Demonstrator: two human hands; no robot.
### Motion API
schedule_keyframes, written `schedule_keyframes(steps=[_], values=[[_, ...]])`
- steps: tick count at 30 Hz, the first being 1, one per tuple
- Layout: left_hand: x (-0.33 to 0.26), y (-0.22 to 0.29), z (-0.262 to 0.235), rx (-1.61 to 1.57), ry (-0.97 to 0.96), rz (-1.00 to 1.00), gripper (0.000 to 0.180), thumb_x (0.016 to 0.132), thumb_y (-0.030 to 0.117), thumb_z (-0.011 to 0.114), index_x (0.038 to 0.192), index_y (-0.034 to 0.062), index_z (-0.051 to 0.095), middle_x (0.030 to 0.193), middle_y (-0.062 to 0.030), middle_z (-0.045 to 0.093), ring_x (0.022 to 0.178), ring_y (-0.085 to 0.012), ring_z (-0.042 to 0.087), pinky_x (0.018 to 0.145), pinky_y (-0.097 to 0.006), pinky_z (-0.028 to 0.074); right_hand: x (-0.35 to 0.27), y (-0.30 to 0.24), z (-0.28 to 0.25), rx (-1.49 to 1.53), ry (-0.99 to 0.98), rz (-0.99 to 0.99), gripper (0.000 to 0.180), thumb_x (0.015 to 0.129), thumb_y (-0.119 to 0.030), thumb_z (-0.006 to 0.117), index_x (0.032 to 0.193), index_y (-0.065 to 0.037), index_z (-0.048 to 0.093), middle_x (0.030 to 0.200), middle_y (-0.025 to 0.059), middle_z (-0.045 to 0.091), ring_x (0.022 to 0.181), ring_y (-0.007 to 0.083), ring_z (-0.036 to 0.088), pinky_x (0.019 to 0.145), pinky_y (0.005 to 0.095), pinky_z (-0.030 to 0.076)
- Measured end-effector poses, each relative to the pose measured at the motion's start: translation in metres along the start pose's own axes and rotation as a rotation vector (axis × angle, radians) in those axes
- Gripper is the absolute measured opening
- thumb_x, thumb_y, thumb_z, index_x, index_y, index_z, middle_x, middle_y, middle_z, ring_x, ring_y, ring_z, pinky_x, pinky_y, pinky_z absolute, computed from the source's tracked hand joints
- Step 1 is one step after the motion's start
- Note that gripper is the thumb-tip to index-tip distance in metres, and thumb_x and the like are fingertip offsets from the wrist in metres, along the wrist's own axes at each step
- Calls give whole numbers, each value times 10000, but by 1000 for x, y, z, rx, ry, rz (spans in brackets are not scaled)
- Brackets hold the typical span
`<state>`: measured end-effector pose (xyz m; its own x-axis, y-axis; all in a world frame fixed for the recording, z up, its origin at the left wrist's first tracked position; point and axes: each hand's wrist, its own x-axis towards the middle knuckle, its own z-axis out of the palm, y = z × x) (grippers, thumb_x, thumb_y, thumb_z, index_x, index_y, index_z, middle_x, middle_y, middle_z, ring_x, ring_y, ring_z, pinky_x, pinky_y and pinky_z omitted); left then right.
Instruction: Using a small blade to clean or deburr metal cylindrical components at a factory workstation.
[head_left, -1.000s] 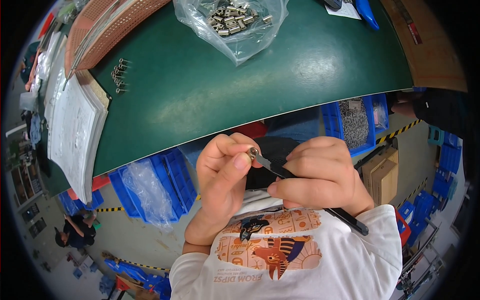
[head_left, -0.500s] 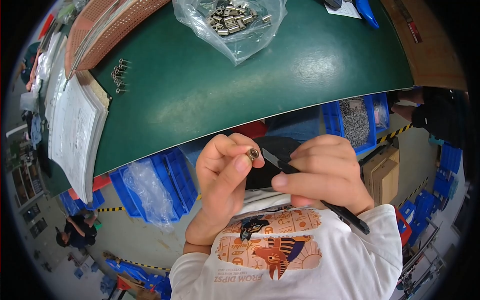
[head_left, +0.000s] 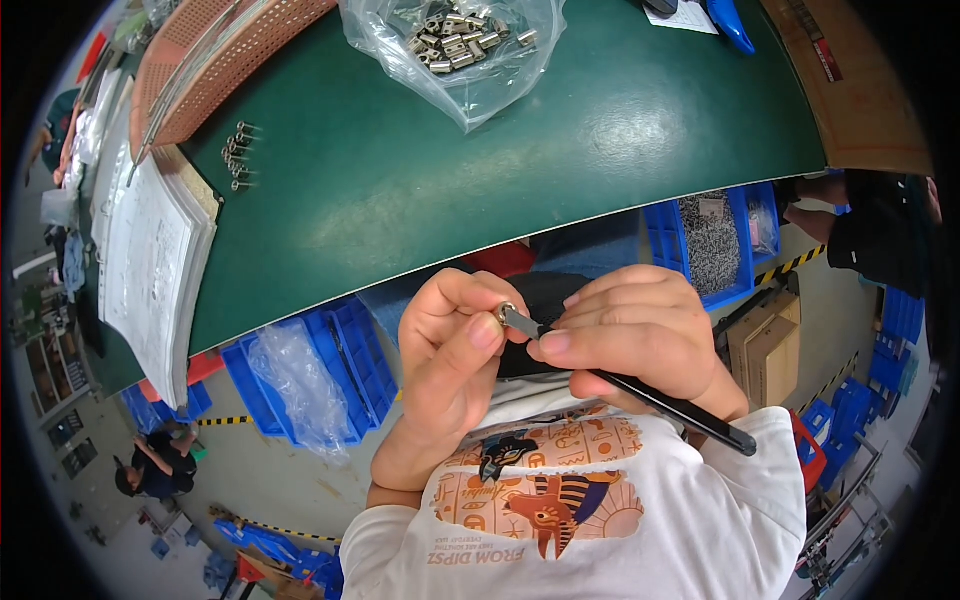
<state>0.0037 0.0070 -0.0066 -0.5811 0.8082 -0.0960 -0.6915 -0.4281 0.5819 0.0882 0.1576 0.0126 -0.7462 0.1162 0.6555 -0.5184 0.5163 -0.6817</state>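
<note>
Between thumb and fingers, my left hand (head_left: pixel 447 345) pinches a small round metal fitting (head_left: pixel 503 312) with its open end facing right. My right hand (head_left: pixel 640 335) is wrapped round a black-handled utility knife (head_left: pixel 690 412). The grey blade (head_left: pixel 523 322) points left and its tip meets the rim of the fitting; whether it reaches inside I cannot tell. Both hands are in front of my chest, just off the near edge of the green table (head_left: pixel 400 210). Similar metal fittings (head_left: pixel 455 45) lie in a clear plastic bag (head_left: pixel 475 105) on the table.
Several small screw-like metal parts (head_left: pixel 237 157) lie on the table's left side, by a pink perforated basket (head_left: pixel 200 85) and a stack of papers (head_left: pixel 150 260). Blue bins (head_left: pixel 350 370) stand below left, another blue bin (head_left: pixel 690 245) of small parts below right. Cardboard boxes (head_left: pixel 765 345) are at right.
The knife has moved left, its blade now touching the fitting's open end after being apart from it. My left hand keeps its pinch, shifted slightly.
</note>
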Motion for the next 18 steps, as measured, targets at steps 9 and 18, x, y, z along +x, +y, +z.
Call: schedule_keyframes(steps=[9,18], values=[[0,0,1,-25,27,-29,124,862,82,559,975,39,530,913,-124,570,824,-144,542,762,-279,442,1,-2,0,-79,-11,-17,229,766,-160,677,908,16,640,654,78,623,578,186,629,540,277,509],[-1,3,11,169,150,5,121,818,163,597,896,88,543,802,-65,528,755,-170,472,727,-321,385,-1,-2,0,-119,16,-32,229,812,-188,647,916,16,635,660,75,624,570,188,624,545,282,512]])
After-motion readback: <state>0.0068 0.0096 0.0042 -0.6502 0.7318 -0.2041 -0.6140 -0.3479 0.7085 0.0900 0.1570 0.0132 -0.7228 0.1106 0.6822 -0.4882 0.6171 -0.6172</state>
